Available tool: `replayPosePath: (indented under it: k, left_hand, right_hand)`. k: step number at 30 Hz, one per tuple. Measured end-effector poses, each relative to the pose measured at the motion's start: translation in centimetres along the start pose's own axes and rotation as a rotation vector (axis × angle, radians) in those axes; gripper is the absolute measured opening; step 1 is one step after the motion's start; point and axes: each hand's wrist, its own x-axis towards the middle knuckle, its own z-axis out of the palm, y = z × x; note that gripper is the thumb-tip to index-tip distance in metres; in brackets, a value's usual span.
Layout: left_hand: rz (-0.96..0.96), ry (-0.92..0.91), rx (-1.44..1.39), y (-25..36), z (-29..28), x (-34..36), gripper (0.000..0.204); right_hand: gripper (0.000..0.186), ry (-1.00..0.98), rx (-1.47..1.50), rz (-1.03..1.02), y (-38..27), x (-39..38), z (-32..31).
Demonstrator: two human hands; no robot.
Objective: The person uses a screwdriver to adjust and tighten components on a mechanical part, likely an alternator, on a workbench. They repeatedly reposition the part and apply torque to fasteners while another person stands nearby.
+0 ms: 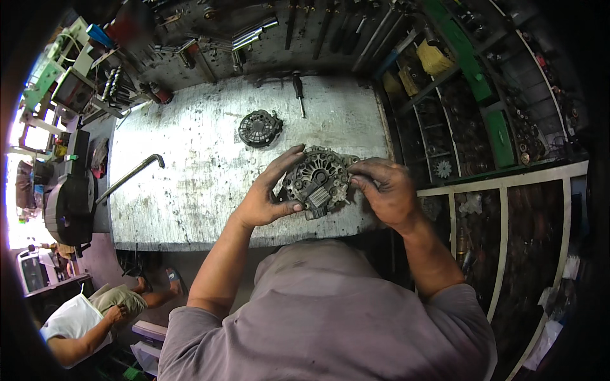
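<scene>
1. Currently, my left hand [267, 192] cups the left side of a dirty alternator [310, 173], fingers along its upper left and thumb at its lower left.
2. My right hand [386, 192] is narrowed, thumb and forefinger gripping the alternator's right rim; I cannot tell whether a small part sits between them.
3. The alternator is over the near right part of the pale, scuffed worktop [197, 206], slotted end up; I cannot tell whether it rests there.
4. Near my body runs the front edge of the worktop; its right edge stops just short of the shelving [467, 186].
5. Leftward, a broad stretch of surface reaches from my left wrist to an L-shaped bar wrench [131, 178], which crosses the left edge.
6. Beyond the alternator lie a round black slotted cover [259, 129] and, near the far edge, a screwdriver [298, 95], handle pointing away; a gap parts them.
7. Within the shelving, divided compartments hold dark parts too dim to name and a pale toothed disc [443, 168]; green drawers [500, 138] sit farther back.
</scene>
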Motion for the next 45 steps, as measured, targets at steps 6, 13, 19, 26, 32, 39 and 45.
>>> replayPosePath:
  k: [6, 13, 19, 26, 32, 39, 45]
  left_hand:
    - [-0.012, 0.027, -0.036, -1.4, -0.1, 0.5, 0.113]
    - [0.045, 0.070, -0.020, -2.9, 0.2, 0.2, 0.113]
    - [0.046, 0.089, -0.019, -2.8, 0.5, -0.2, 0.111]
    - [-0.004, 0.164, 0.007, -2.1, 0.9, -1.4, 0.117]
    - [-0.135, 0.333, -0.129, -2.4, 0.9, -4.7, 0.126]
    - [0.078, 0.152, 0.232, 0.1, -0.5, -3.6, 0.120]
    - [0.072, -0.151, 0.209, 1.3, -1.2, 3.1, 0.133]
  right_hand:
    - [0.019, 0.023, -0.059, -0.076, 0.3, -0.4, 1.5]
    - [0.022, -0.037, -0.132, -0.096, 0.6, -0.6, 1.3]
    - [0.031, -0.255, -0.353, -0.205, 0.0, 0.1, 0.6]
    - [0.021, -0.397, -0.478, -0.165, -2.4, 1.3, -0.3]
    - [0.019, -0.356, -0.436, -0.022, -3.7, 1.4, 0.2]
    - [0.018, -0.312, -0.517, -0.054, -3.7, 1.2, 0.4]
    - [0.017, -0.303, -0.317, -0.053, -3.1, 1.6, 0.3]
